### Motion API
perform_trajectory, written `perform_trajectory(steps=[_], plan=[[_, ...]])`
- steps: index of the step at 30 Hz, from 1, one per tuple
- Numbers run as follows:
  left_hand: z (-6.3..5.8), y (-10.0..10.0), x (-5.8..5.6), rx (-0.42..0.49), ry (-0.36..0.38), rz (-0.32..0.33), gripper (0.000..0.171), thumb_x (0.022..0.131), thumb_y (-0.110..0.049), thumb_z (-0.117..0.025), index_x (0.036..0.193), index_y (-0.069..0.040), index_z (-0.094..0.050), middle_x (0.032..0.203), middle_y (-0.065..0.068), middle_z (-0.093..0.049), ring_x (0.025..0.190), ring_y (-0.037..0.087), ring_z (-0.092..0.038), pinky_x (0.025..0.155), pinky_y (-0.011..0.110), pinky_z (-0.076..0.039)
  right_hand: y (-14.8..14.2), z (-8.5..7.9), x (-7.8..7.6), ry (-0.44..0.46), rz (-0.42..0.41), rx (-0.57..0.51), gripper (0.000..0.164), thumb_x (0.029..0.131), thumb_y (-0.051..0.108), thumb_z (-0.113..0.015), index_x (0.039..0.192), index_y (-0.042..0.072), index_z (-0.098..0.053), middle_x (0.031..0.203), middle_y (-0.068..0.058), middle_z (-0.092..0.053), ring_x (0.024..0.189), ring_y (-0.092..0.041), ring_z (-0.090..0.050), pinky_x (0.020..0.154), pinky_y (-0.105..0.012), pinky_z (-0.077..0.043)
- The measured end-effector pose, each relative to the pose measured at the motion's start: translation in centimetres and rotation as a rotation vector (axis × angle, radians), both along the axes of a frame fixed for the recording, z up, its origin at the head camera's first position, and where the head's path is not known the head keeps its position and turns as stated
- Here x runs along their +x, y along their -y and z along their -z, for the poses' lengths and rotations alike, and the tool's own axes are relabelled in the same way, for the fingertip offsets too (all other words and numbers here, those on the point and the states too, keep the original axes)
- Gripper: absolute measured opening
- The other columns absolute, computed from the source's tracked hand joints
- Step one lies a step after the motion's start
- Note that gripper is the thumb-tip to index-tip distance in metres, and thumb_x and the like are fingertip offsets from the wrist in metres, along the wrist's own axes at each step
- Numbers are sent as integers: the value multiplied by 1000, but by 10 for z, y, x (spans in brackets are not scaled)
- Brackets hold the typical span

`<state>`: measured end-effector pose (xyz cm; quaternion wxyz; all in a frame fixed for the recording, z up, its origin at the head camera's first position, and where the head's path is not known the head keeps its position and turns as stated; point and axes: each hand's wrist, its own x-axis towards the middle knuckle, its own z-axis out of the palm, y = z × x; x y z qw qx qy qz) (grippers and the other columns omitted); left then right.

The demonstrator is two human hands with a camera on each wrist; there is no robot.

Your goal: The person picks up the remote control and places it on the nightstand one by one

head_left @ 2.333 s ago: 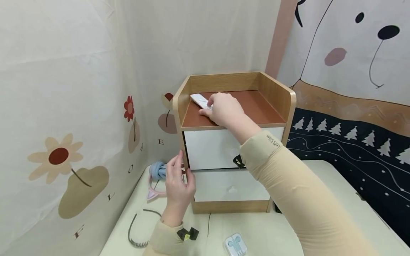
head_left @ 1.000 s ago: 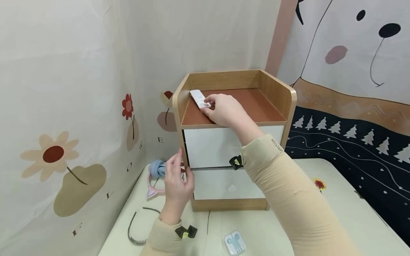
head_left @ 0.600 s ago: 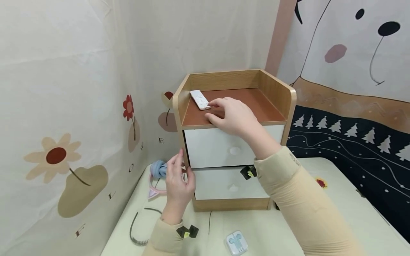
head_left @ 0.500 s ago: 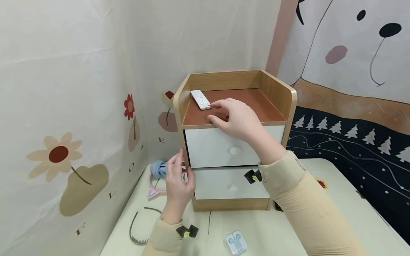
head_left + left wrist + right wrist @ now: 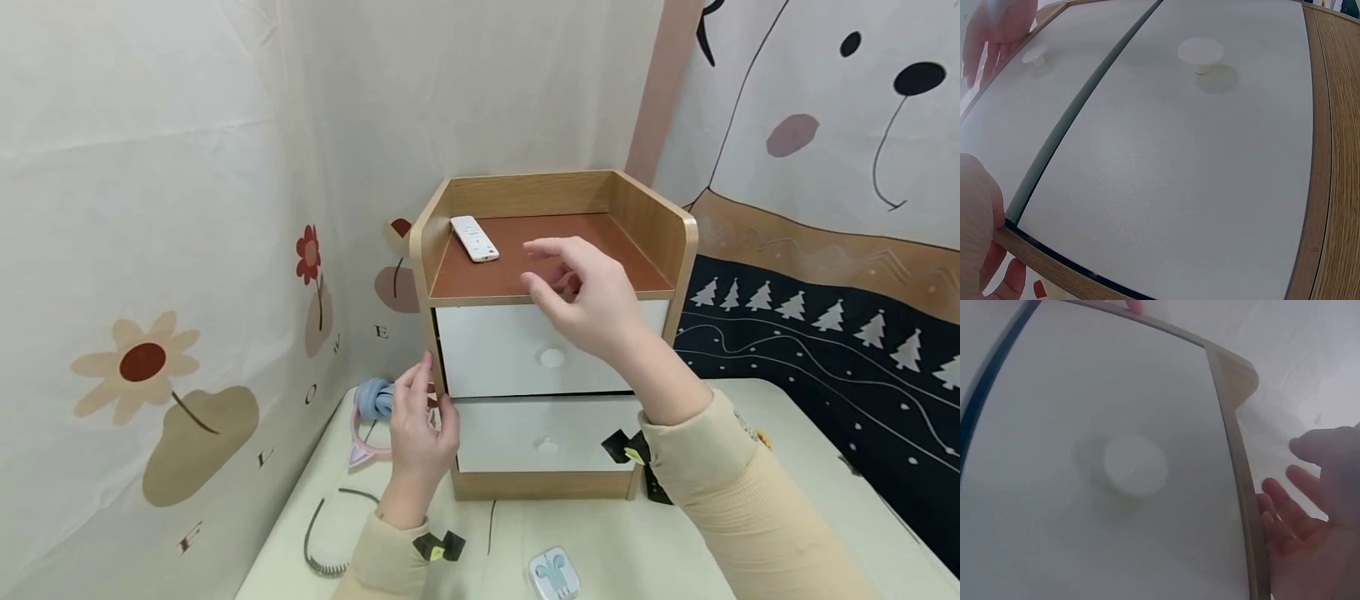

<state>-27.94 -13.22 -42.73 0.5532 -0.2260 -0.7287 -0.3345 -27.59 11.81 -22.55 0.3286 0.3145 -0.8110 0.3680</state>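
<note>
A small wooden cabinet [image 5: 543, 485] has two white drawers and a brown top shelf with a raised rim. On the shelf's left side lies a white remote control [image 5: 475, 239]. My right hand [image 5: 592, 296] hovers in front of the shelf's front edge, right of the remote, thumb and fingers apart with nothing between them. My left hand [image 5: 420, 433] rests at the cabinet's left front edge, level with the gap between the upper drawer [image 5: 495, 350] and the lower drawer [image 5: 495, 433]. In the left wrist view its thumb [image 5: 991, 200] meets that edge, with fingers beyond the side panel.
A pink cat-ear headband [image 5: 360, 454] with a blue fabric bundle [image 5: 372, 398] lies left of the cabinet. A coiled dark hair band [image 5: 324, 569] lies nearer, and boxed earphones [image 5: 553, 573] in front. Something black [image 5: 656, 490] sits beside the cabinet's right base.
My right hand has let go of the remote control and drawn back right and toward me. The remote now lies on the shelf. My left hand stays at the cabinet edge.
</note>
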Motion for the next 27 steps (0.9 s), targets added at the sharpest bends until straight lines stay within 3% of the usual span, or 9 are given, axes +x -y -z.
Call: perform_trajectory(steps=[5,9,18,22,27], plan=[[2,0,0,-1,32,-6,73,90,11,-65,160,3,-49,133,29,-60,96,29,-65,70,30,-63,-17,16,2,-181,25,-90,37,100,12,-76,136,6,-73,119,-15,-75,93,-21,-66,82,-19,-52],[3,0,1,13,76,-1,70,92,9,-64,160,3,-49,134,29,-59,97,29,-65,71,32,-63,-32,27,3,-268,41,-141,39,100,13,-74,138,5,-72,123,-18,-75,97,-23,-67,87,-16,-51],[2,0,3,7,55,-1,71,90,12,-64,160,4,-49,133,29,-59,96,29,-64,70,31,-62,-68,49,9,-386,80,-319,34,98,6,-69,130,-4,-73,113,-24,-77,94,2,-62,84,-13,-51],[2,0,4,7,57,-6,71,91,11,-64,160,4,-49,133,29,-59,97,30,-64,71,33,-62,-80,59,12,-441,119,-413,32,97,5,-66,126,-9,-71,111,-30,-74,95,7,-62,87,-10,-52],[-1,0,5,4,53,-5,69,91,10,-64,159,5,-49,132,29,-59,97,30,-64,73,29,-61,-96,74,11,-437,186,-475,35,99,4,-64,130,-11,-66,115,-34,-70,96,9,-63,92,-9,-54]])
